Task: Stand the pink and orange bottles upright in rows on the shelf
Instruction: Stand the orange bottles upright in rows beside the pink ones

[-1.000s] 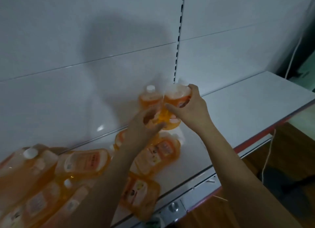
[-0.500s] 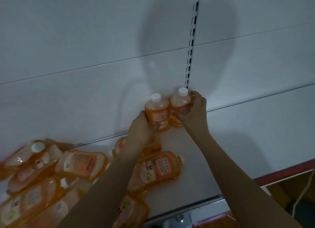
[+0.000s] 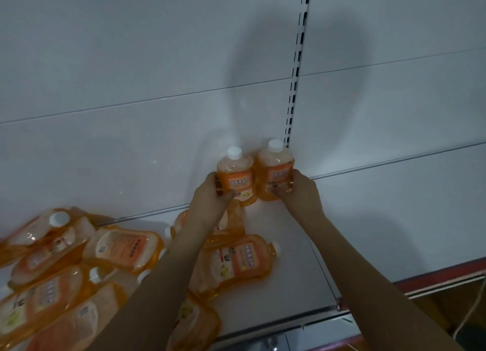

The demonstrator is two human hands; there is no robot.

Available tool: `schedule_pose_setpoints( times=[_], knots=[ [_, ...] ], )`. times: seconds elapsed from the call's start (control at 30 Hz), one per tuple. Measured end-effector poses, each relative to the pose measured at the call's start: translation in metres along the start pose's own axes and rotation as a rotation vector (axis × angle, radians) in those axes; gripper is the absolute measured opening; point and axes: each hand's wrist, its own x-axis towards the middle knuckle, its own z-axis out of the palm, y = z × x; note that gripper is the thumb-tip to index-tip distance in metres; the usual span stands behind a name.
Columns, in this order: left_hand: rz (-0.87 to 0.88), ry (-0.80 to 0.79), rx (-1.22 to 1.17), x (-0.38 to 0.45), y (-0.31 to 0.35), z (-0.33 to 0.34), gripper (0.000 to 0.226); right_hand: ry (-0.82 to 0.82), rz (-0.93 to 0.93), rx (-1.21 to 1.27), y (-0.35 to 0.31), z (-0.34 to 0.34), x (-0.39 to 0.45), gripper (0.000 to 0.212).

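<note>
Orange bottles lying flat [image 3: 65,279] are heaped at the near left of the white shelf [image 3: 294,285], from about seven to nine o'clock, their white caps pointing various ways. One more toppled bottle [image 3: 236,261] is seen near six o'clock of the shelf's middle, between the two forearms, with its label facing up; another is partly hidden under the left forearm.

Farther back, at twelve o'clock, two bottles are stood upright side by side, touching, against the white back panel [image 3: 131,74]. The left upright bottle [image 3: 236,174] is grasped by the left hand [image 3: 210,195], fingers curled round its left side and the thumb laid across the label's lower edge. The right upright bottle [image 3: 276,169] is grasped by the right hand [image 3: 302,193], fingers wrapped round its right side. Just behind the right bottle, at one o'clock, a slotted upright rail [image 3: 297,69] is seen running up the panel.
</note>
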Motion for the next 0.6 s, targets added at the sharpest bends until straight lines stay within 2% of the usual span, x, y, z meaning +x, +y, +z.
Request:
schedule_pose_setpoints(
  times=[0.17,0.27,0.3,0.37,0.43,0.47,0.5,0.6],
  knots=[
    [-0.004,-0.021,0.014,-0.005,0.001,-0.007,0.052,-0.021,0.01,0.031,-0.001,0.005,-0.003,0.057],
    [0.089,0.066,0.079,-0.023,0.008,-0.022,0.052,0.054,-0.017,-0.011,0.003,0.007,-0.01,0.078],
    [0.145,0.112,0.12,-0.033,0.008,-0.03,0.047,0.108,-0.024,-0.035,0.002,0.005,-0.015,0.082],
    [0.223,0.133,0.168,-0.06,0.005,-0.047,0.03,0.152,-0.038,-0.028,-0.001,0.001,-0.027,0.073],
    [0.23,0.035,0.205,-0.087,-0.002,-0.06,0.016,0.077,-0.048,-0.004,-0.004,-0.004,-0.042,0.052],
    [0.21,-0.038,0.25,-0.098,-0.008,-0.063,0.016,0.005,-0.049,-0.023,-0.005,-0.006,-0.05,0.042],
    [0.193,-0.112,0.305,-0.108,-0.017,-0.063,0.023,-0.081,-0.04,-0.065,-0.006,-0.008,-0.058,0.037],
    [0.138,-0.302,0.457,-0.127,-0.037,-0.054,0.068,-0.347,-0.022,-0.181,-0.007,-0.009,-0.082,0.038]
  ],
)
